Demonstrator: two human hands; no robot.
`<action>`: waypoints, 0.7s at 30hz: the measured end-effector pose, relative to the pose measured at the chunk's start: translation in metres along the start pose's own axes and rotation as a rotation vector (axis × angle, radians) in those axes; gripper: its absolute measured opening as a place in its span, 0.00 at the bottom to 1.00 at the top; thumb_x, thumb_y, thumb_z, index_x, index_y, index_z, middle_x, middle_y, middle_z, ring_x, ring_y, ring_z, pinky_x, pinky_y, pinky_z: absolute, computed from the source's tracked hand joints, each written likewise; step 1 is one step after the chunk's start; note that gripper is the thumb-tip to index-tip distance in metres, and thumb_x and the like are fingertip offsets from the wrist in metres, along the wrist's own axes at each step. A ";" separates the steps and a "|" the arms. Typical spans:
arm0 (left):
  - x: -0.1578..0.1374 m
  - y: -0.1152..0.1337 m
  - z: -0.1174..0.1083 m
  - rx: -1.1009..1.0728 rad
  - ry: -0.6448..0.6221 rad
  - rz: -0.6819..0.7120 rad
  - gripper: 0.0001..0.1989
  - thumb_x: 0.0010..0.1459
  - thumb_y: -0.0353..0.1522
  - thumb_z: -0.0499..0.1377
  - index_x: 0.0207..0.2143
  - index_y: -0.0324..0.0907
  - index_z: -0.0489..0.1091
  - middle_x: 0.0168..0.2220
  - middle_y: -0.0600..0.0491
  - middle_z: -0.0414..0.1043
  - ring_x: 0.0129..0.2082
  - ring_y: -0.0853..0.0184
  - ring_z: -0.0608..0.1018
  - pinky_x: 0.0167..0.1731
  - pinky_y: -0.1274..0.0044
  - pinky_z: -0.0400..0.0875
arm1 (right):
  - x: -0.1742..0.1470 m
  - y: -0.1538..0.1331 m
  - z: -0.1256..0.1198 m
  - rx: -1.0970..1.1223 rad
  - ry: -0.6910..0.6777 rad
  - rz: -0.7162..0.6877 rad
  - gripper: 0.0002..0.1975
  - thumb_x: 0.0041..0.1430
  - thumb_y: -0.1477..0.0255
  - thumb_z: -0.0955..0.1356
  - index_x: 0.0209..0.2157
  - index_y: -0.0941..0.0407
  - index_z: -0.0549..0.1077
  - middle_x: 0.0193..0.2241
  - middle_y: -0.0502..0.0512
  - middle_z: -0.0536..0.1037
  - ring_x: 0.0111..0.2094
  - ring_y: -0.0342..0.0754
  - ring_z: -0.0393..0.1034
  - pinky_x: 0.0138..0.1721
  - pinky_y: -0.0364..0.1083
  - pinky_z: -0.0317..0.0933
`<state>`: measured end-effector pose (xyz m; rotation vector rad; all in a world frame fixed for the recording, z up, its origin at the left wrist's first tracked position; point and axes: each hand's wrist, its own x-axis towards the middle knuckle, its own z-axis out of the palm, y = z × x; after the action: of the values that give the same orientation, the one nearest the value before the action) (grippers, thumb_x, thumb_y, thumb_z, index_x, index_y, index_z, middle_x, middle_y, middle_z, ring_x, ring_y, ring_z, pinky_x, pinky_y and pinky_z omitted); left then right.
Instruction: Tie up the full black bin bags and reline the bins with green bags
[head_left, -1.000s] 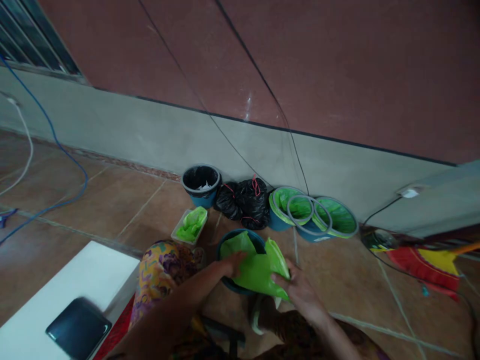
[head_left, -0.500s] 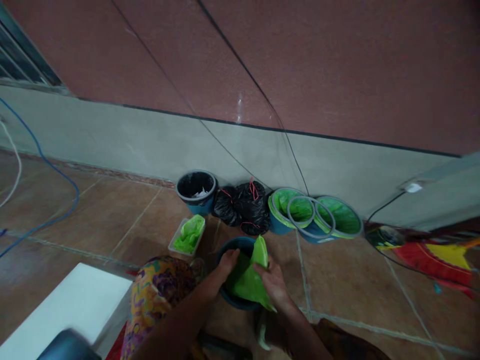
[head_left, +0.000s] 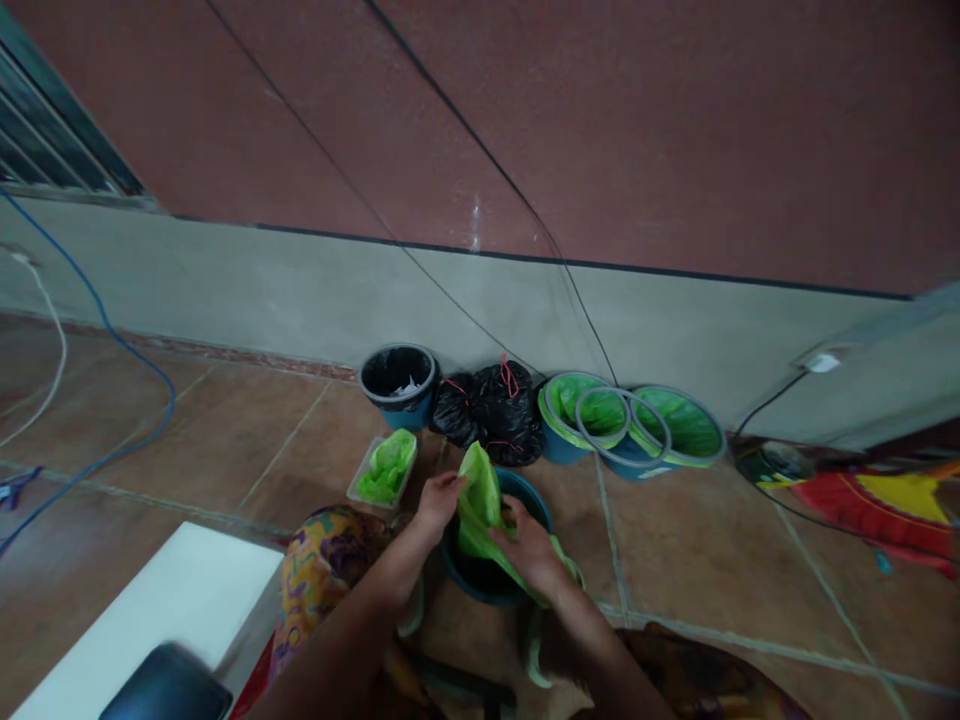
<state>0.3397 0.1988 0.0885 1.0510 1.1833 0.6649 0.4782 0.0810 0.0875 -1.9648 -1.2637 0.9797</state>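
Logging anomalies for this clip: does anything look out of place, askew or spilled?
Yes: grey rings lie askew, overlapping across two green-lined bins instead of sitting around one rim each. A teal scrap also lies loose on the floor at right. No spill shows.

No readable text, brand, number or sign. Small pale label-like patch (head_left: pixel 657 471) on side of rightmost green-lined blue bin (head_left: pixel 625 466) by wall; too small, blurred to make out. Red-and-yellow item (head_left: pixel 862 505) at right: no legible lettering.
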 end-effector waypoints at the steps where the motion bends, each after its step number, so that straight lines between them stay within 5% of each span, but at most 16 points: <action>1: 0.000 0.001 -0.002 -0.044 0.003 -0.006 0.17 0.45 0.44 0.64 0.28 0.39 0.73 0.26 0.53 0.74 0.27 0.67 0.74 0.29 0.77 0.67 | -0.006 0.007 -0.005 -0.115 0.016 0.024 0.31 0.55 0.65 0.67 0.60 0.61 0.64 0.51 0.65 0.76 0.53 0.60 0.70 0.56 0.56 0.60; 6: -0.004 0.006 -0.012 -0.128 0.018 -0.006 0.20 0.40 0.45 0.68 0.29 0.38 0.74 0.26 0.54 0.75 0.26 0.69 0.74 0.29 0.78 0.68 | -0.025 0.032 -0.018 -0.545 -0.013 0.156 0.23 0.58 0.69 0.66 0.55 0.55 0.71 0.49 0.63 0.78 0.54 0.59 0.70 0.55 0.54 0.57; 11: 0.002 -0.001 -0.026 -0.061 0.001 0.043 0.16 0.45 0.43 0.66 0.27 0.39 0.74 0.26 0.54 0.75 0.25 0.69 0.75 0.30 0.77 0.69 | -0.018 0.044 -0.024 -0.699 -0.026 0.186 0.13 0.62 0.71 0.62 0.34 0.54 0.79 0.39 0.61 0.81 0.47 0.56 0.73 0.46 0.50 0.60; 14: 0.009 -0.010 -0.035 0.095 0.099 0.067 0.12 0.49 0.37 0.64 0.34 0.38 0.74 0.31 0.51 0.77 0.32 0.66 0.78 0.37 0.76 0.70 | -0.010 0.050 -0.028 -0.531 0.049 0.211 0.16 0.63 0.70 0.60 0.32 0.55 0.79 0.33 0.58 0.81 0.37 0.50 0.75 0.36 0.44 0.59; 18: 0.005 -0.029 -0.032 0.305 0.315 -0.042 0.30 0.49 0.35 0.68 0.54 0.36 0.67 0.46 0.44 0.77 0.45 0.61 0.79 0.45 0.74 0.70 | -0.003 0.060 -0.023 -0.175 0.155 0.185 0.18 0.60 0.63 0.60 0.27 0.55 0.77 0.24 0.54 0.78 0.28 0.47 0.72 0.31 0.42 0.57; 21: -0.014 -0.045 -0.017 0.387 0.277 -0.098 0.40 0.48 0.39 0.69 0.60 0.34 0.60 0.51 0.40 0.74 0.49 0.58 0.78 0.47 0.74 0.70 | -0.001 0.067 -0.009 0.092 0.219 0.142 0.19 0.55 0.58 0.62 0.25 0.56 0.76 0.22 0.53 0.77 0.26 0.47 0.70 0.31 0.43 0.59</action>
<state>0.3149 0.1737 0.0531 1.2381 1.6401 0.5256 0.5175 0.0545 0.0393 -2.0480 -0.9539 0.8467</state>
